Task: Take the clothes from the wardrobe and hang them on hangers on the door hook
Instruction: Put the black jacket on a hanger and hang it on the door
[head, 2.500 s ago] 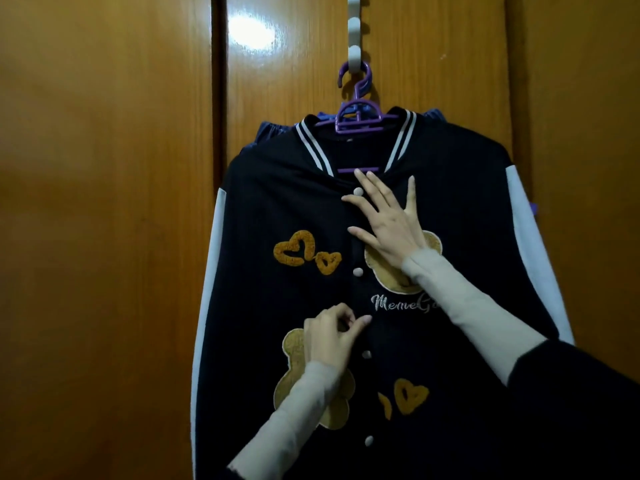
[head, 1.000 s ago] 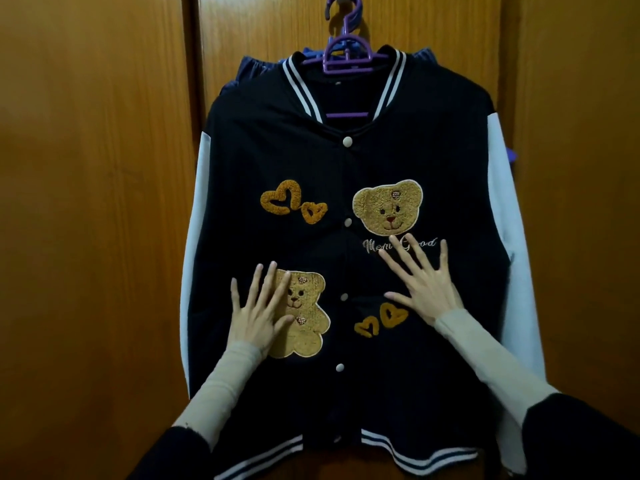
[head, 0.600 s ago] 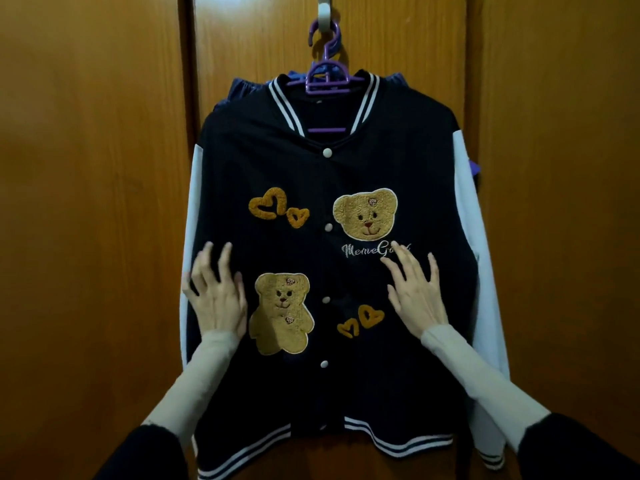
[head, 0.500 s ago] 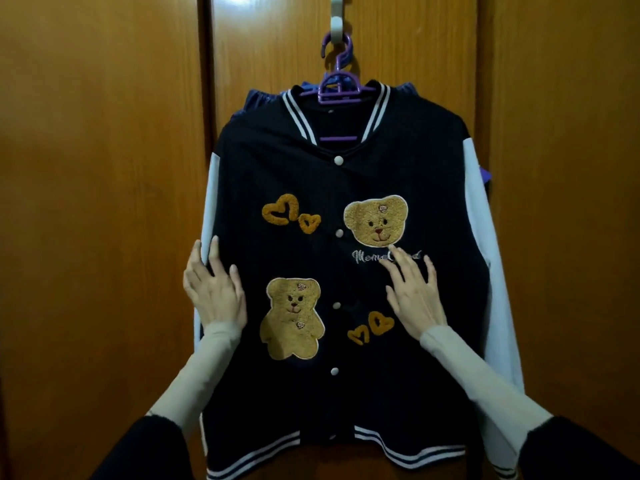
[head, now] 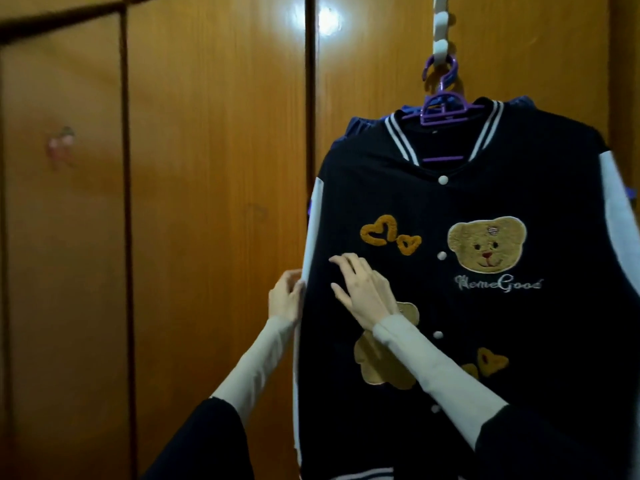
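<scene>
Beneath the right hand (head: pixel 363 292), fingers straight and spread, lies the jacket (head: pixel 485 306) front; left hand (head: pixel 285 297) fingers curl around its white sleeve (head: pixel 311 237) edge.

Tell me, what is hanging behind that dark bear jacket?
Behind the jacket a bluish garment peeks out at both shoulders, hung with it from the purple hanger on the white door hook. The jacket covers the rest.
</scene>
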`<state>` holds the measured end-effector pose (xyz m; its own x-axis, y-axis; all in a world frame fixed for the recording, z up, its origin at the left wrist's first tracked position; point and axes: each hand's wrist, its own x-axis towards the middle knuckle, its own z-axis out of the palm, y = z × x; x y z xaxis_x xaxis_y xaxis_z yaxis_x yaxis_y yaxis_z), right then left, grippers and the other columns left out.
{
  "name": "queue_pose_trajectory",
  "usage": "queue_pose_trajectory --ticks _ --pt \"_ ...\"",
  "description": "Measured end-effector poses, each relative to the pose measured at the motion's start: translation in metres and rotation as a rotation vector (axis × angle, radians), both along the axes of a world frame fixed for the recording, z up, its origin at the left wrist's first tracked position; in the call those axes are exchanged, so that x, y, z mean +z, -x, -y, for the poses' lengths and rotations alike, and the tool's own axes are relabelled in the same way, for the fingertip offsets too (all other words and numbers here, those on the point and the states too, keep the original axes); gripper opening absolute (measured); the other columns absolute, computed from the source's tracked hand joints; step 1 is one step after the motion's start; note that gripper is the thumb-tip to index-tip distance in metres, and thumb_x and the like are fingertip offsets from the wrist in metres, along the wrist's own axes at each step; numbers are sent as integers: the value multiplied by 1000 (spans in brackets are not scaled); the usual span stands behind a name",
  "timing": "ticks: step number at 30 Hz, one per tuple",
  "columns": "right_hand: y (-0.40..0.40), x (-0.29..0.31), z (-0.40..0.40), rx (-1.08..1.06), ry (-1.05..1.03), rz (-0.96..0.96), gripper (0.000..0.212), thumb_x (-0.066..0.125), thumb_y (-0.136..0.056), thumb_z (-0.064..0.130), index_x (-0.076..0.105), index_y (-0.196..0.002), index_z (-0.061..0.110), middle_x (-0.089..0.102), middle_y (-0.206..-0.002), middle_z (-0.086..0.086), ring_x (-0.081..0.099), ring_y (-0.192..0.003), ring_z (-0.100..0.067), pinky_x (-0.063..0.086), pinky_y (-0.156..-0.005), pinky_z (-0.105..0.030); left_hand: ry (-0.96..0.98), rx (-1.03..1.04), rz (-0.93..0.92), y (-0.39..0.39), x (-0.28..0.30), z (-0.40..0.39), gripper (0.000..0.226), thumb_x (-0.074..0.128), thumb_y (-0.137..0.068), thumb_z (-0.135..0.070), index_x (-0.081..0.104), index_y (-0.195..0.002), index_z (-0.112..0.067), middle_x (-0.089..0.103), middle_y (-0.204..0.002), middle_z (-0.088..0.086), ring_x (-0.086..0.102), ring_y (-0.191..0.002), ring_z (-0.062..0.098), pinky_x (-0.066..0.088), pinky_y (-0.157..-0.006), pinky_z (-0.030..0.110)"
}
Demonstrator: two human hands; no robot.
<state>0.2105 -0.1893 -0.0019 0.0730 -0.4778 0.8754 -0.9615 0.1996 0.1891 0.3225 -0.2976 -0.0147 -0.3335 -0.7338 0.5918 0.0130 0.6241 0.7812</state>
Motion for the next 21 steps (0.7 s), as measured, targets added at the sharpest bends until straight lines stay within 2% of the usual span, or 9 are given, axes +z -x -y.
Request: queue_pose_trajectory --ticks 2,4,7,9,12,15,21 --pt "-6 1 14 -89 -36 -169 52 72 -72 31 58 -120 19 59 -126 -2 60 -110 -17 52 -82 -35 58 45 13 -6 -1 8 18 53 -91 -8 64 -106 -5 66 -108 12 60 -102 24 46 -86 27" --pt "-6 -2 24 -227 -85 -317 59 75 -66 36 59 -121 23 55 -133 0 56 -118 -14 47 -94 -43 74 89 18 -15 0 15 17 56 -90 -9 67 -102 -3 67 -102 10 61 -97 22 49 -85 27" --pt "2 -11 34 -311 -86 -461 60 71 -68 35 57 -125 24 52 -137 0 49 -126 -14 26 -105 -59 118 209 13 -31 3 27 17 57 -90 -11 67 -103 -6 68 -104 8 61 -95 19 50 -85 28" --pt "7 -16 38 -341 -85 -518 58 70 -70 35 56 -126 24 53 -136 -1 49 -126 -16 13 -105 -61 161 271 -29 -43 5 32 16 55 -91 -11 66 -102 -6 68 -102 7 60 -92 17 49 -81 26" --pt "12 -23 37 -379 -98 -506 59 68 -73 38 54 -128 23 51 -137 -3 48 -127 -17 5 -105 -61 192 325 -126 -62 13 34 15 51 -92 -9 65 -97 -5 66 -96 6 56 -84 14 42 -74 22" --pt "18 -31 34 -381 -105 -454 65 72 -70 39 53 -129 22 51 -138 -4 49 -127 -17 3 -105 -61 203 386 -195 -76 21 40 16 50 -93 -10 64 -98 -6 67 -98 9 57 -85 16 45 -75 25" --pt "21 -41 31 -374 -116 -432 64 71 -72 39 52 -130 21 50 -138 -5 48 -127 -17 4 -107 -62 266 351 -135 -73 12 36 17 48 -94 -9 63 -101 -3 66 -100 12 54 -86 13 42 -77 23"
